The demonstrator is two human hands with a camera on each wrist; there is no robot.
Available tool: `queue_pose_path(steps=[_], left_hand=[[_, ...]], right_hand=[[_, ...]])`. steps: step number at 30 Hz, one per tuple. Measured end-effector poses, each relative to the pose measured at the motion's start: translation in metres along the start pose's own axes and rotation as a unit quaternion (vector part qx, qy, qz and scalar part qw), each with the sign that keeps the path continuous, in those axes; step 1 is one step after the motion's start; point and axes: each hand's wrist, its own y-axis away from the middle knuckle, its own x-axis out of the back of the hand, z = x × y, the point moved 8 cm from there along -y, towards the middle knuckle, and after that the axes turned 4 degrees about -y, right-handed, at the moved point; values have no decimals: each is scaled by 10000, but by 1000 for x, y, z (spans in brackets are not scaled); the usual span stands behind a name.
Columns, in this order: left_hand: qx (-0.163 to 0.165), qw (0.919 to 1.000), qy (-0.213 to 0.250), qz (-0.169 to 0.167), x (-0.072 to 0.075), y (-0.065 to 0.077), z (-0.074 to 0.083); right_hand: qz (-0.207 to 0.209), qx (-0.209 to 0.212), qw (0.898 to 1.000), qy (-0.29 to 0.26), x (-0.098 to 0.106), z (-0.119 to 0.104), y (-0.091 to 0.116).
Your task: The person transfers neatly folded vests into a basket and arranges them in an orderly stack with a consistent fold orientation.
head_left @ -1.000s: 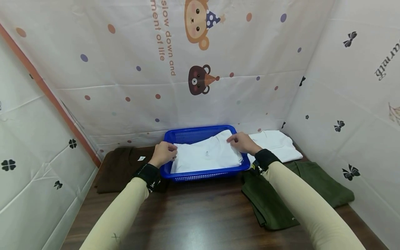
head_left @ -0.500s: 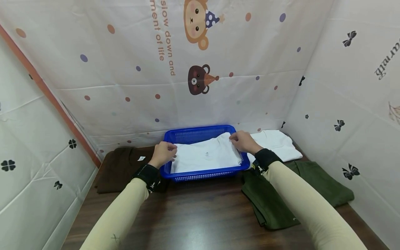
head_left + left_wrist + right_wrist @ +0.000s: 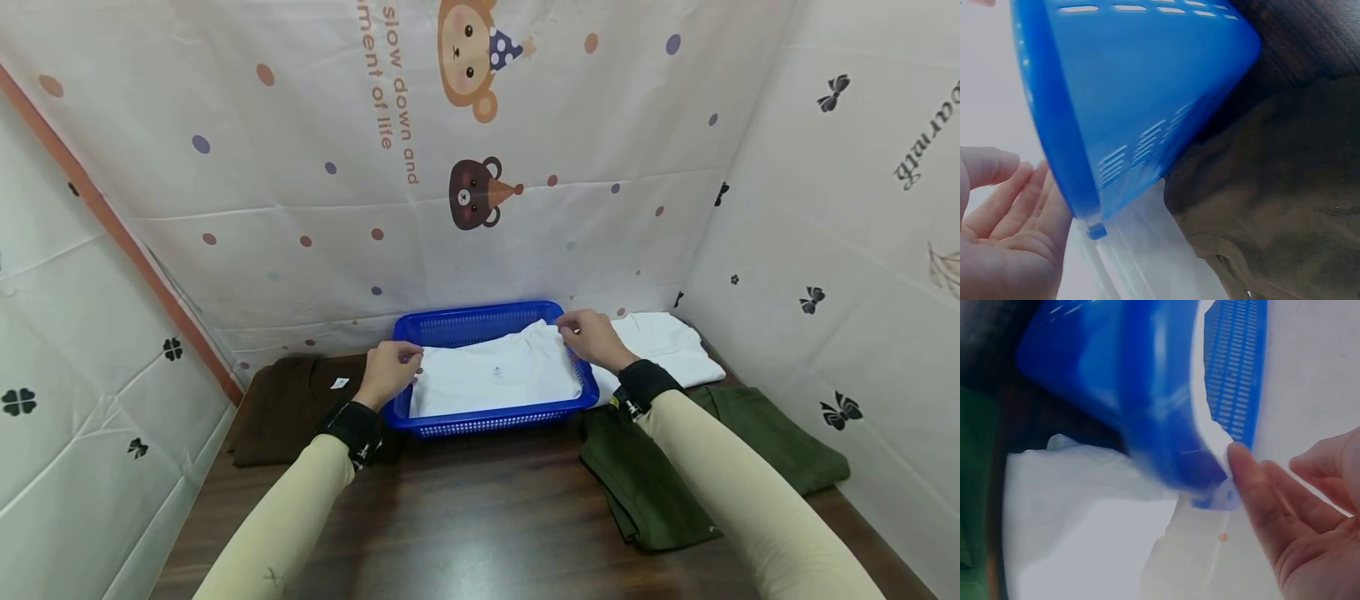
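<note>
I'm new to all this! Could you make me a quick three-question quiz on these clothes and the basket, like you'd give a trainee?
1. What colour is the cloth inside the basket? A) brown B) white C) green

2. True or false: in the head view, the green garment lies farther right than the brown garment.

3. Which of the person's hands is nearer the brown garment?

Key: 1. B; 2. True; 3. The left hand.
</note>
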Motion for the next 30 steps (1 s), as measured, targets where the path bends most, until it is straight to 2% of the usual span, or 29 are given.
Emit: queue_pose_path(steps=[6,12,16,24,30], left_hand=[[-390,9982,-122,448,8,5,3],[-705,9932,-131,915,15,11,5],[-881,9899,-83,1110,17,17,5],[-982,9848,-84,1431,23,27,-7],[-1338,9743,16,1811,31,37,-14]], right_hand=[[418,579,9972,205,2,3,2],[760,814,9936,180,7,6,7],[1000,987,9900,153,11,9,13],[1243,1038,9865,219,14,30,25],[1455,1068,9829,362,24,47,40]])
